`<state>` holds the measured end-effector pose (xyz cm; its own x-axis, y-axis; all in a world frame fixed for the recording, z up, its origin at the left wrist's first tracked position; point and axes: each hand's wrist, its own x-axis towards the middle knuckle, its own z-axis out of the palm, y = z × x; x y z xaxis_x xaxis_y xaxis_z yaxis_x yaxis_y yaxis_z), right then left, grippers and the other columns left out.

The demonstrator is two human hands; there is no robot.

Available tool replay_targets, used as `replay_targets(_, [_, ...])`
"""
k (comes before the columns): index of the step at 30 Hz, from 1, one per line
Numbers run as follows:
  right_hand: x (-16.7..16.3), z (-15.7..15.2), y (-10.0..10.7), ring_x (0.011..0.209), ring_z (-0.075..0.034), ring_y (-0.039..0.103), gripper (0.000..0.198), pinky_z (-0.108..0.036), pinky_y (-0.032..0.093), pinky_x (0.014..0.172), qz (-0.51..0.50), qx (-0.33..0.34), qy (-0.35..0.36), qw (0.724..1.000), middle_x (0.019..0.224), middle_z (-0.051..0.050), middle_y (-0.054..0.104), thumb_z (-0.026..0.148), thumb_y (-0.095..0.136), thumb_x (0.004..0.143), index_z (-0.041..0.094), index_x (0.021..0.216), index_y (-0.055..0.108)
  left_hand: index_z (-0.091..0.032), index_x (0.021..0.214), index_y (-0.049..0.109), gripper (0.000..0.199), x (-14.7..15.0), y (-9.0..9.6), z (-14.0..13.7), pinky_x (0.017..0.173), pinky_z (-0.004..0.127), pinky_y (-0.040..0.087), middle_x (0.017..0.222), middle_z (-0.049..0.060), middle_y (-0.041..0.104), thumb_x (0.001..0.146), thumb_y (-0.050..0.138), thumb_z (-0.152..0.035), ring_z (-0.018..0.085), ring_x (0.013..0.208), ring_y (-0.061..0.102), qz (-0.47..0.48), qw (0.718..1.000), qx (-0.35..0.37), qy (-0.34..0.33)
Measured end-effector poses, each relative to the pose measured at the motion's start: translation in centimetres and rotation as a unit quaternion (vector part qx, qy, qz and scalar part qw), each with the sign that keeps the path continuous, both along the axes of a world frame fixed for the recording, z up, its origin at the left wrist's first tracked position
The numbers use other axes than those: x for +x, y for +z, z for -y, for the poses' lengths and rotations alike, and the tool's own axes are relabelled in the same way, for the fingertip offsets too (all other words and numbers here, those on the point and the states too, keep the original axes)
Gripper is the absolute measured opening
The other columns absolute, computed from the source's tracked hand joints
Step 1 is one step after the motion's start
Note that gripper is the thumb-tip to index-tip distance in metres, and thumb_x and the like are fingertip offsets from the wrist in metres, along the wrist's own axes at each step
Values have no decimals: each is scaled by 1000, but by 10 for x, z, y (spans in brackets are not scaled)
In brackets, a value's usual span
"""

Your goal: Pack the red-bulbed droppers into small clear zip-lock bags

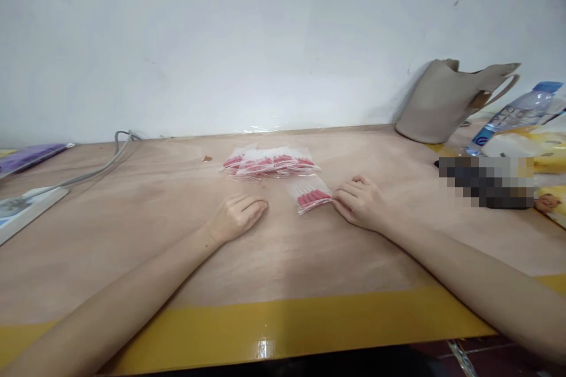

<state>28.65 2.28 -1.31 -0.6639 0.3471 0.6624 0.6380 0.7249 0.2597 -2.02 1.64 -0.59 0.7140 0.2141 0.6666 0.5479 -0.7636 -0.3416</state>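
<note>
A small clear plastic bag (312, 195) lies on the table, with several slim red-ended pieces side by side inside. At its right edge is my right hand (359, 201), thumb and fingertips closed on the bag's corner. To the left, my left hand (241, 216) rests on the tabletop, apart from the bag. Its fingers are curled together, and nothing shows in them. Just beyond both hands, a pile of similar clear bags (269, 162) holds more red pieces, overlapping one another.
A beige pitcher-shaped container (442, 103) stands against the wall at right, beside a tilted water bottle (515, 118) and a blurred-out dark object (481, 182). At left lie a grey cable (99, 169), a white board-like item (33, 206) and a purple packet (33, 156). The table's yellow edge (283, 330) runs in front.
</note>
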Motion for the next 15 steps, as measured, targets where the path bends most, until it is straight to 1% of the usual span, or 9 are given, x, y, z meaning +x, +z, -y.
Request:
replay_targets(2, [1, 0, 2, 67, -14, 53, 19, -29, 34, 68, 17, -51, 19, 998, 70, -5, 61, 22, 44, 88, 17, 74, 57, -17, 84, 60, 7, 5, 0, 2, 67, 25, 53, 82, 3, 70, 87, 54, -16, 13, 72, 67, 11, 1000, -5, -27])
replay_targets(4, [1, 1, 7, 69, -15, 55, 18, -28, 37, 65, 26, -138, 45, 989, 76, -6, 63, 23, 42, 89, 18, 78, 56, -17, 85, 61, 5, 13, 0, 1, 76, 27, 52, 86, 3, 71, 85, 55, -16, 14, 78, 66, 12, 999, -9, -43])
replay_targets(5, [2, 1, 10, 70, -15, 56, 17, -27, 38, 64, 16, -192, 56, 980, 79, -6, 64, 22, 41, 89, 18, 81, 55, -18, 87, 61, 6, 17, 1, -1, 81, 30, 51, 88, 3, 71, 85, 56, -15, 15, 83, 66, 13, 999, -8, -40])
replay_targets(7, [12, -1, 17, 74, -15, 59, 15, -26, 42, 65, -20, -300, 66, 951, 87, -6, 65, 19, 39, 88, 19, 89, 54, -18, 93, 62, 12, 25, 1, -8, 90, 36, 47, 95, 4, 70, 84, 55, -15, 19, 93, 64, 10, 1000, 2, -11])
replay_targets(9, [30, -5, 23, 78, -16, 61, 17, -28, 46, 68, -45, -375, 54, 924, 93, -6, 66, 20, 40, 87, 21, 97, 54, -17, 103, 61, 21, 34, 2, -18, 97, 42, 41, 106, 7, 67, 84, 53, -14, 23, 104, 60, 0, 999, 20, 35])
replay_targets(10, [42, -9, 25, 82, -17, 61, 18, -30, 46, 70, -48, -388, 37, 920, 96, -6, 66, 22, 40, 87, 21, 99, 54, -16, 108, 59, 25, 39, 3, -24, 99, 45, 38, 112, 8, 65, 84, 51, -14, 25, 109, 57, -8, 998, 31, 59])
replay_targets(12, [68, -18, 26, 85, -20, 61, 16, -33, 47, 72, -61, -377, -3, 924, 99, -8, 66, 25, 42, 86, 21, 95, 55, -14, 119, 54, 34, 50, 6, -36, 104, 49, 30, 124, 12, 57, 86, 47, -14, 27, 118, 50, -27, 993, 28, 113])
replay_targets(13, [81, -23, 25, 84, -20, 61, 13, -34, 47, 71, -75, -365, -23, 927, 99, -8, 66, 26, 43, 86, 21, 87, 55, -14, 124, 50, 39, 56, 9, -42, 106, 50, 26, 128, 14, 53, 86, 46, -15, 28, 121, 46, -39, 989, 13, 140])
replay_targets(15, [100, -33, 20, 81, -21, 61, 12, -34, 46, 67, -114, -343, -58, 930, 97, -9, 67, 29, 44, 85, 21, 79, 51, -12, 131, 43, 48, 67, 17, -52, 108, 53, 16, 133, 17, 47, 84, 49, -20, 30, 127, 38, -67, 977, -49, 195])
